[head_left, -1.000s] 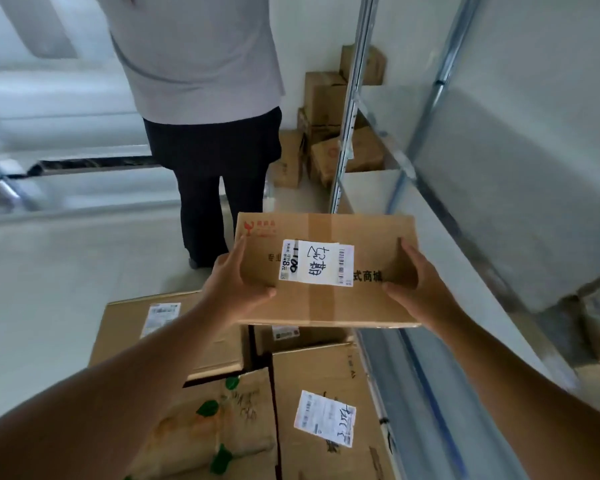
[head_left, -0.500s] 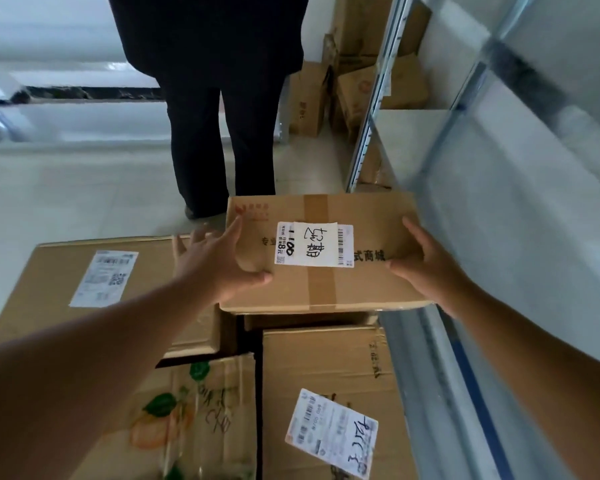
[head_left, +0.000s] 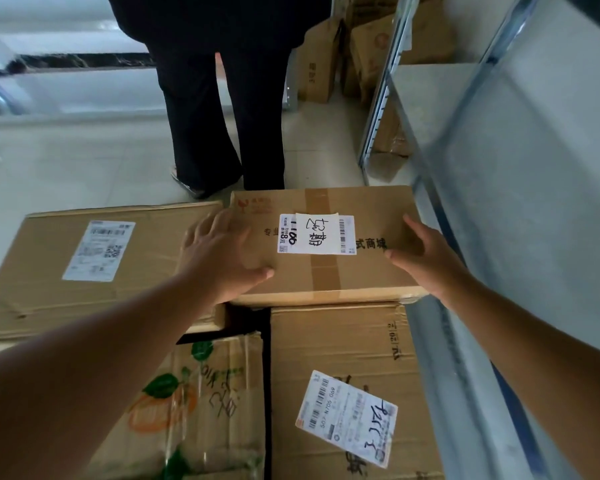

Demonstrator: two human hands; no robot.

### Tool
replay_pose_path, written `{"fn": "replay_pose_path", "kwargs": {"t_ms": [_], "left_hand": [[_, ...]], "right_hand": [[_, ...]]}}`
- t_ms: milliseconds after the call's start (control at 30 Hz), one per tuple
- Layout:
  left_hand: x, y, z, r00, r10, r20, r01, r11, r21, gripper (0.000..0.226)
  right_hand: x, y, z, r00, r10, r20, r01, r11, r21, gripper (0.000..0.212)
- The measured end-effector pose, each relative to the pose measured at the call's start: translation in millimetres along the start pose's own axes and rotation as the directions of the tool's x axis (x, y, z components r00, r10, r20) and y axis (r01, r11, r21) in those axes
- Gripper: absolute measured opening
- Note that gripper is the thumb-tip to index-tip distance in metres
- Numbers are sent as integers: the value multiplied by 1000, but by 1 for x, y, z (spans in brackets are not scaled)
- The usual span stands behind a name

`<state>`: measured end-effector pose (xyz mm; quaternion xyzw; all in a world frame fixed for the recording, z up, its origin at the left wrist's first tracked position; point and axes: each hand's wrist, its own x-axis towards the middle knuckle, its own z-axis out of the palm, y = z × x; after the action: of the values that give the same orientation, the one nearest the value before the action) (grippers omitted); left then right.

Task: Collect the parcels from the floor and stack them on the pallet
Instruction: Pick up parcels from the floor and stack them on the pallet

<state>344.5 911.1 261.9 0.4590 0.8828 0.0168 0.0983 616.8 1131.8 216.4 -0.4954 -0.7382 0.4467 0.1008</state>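
Cardboard parcels lie packed side by side below the camera, all sealed, so their contents cannot be seen. A taped parcel (head_left: 326,268) with a white handwritten label (head_left: 317,234) sits flat at the far middle of the group, resting on top of the boxes beneath it. The left hand (head_left: 219,258) lies on its left end, fingers spread and nearly straight, thumb stretched along the top face. The right hand (head_left: 426,261) is at its right end, fingers loosely opened around the edge; whether the palm touches the cardboard cannot be told. To the left lies a wide flat box (head_left: 94,268) with a printed shipping label. Nearer the camera sit a fruit-printed carton (head_left: 194,410) wrapped in clear tape and a taller box (head_left: 340,358) carrying a tilted label. Whatever supports the stack is hidden. Pale floor tiles (head_left: 84,161) stretch beyond, where another person's dark trouser legs (head_left: 222,116) stand just behind the parcels. A metal shelving rack (head_left: 499,168) runs along the right, with more brown boxes (head_left: 368,57) gathered at its far end.
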Motion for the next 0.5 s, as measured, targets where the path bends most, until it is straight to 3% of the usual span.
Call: {"fn": "replay_pose_path", "kwargs": {"t_ms": [333, 500], "left_hand": [[-5, -4, 3, 1000, 22, 12, -22, 1000, -5, 106], [-8, 5, -15, 1000, 16, 23, -15, 999, -47, 92]], "right_hand": [[1, -8, -6, 989, 9, 146, -13, 1000, 28, 101], [-14, -27, -20, 994, -72, 81, 86, 979, -186, 98]]}}
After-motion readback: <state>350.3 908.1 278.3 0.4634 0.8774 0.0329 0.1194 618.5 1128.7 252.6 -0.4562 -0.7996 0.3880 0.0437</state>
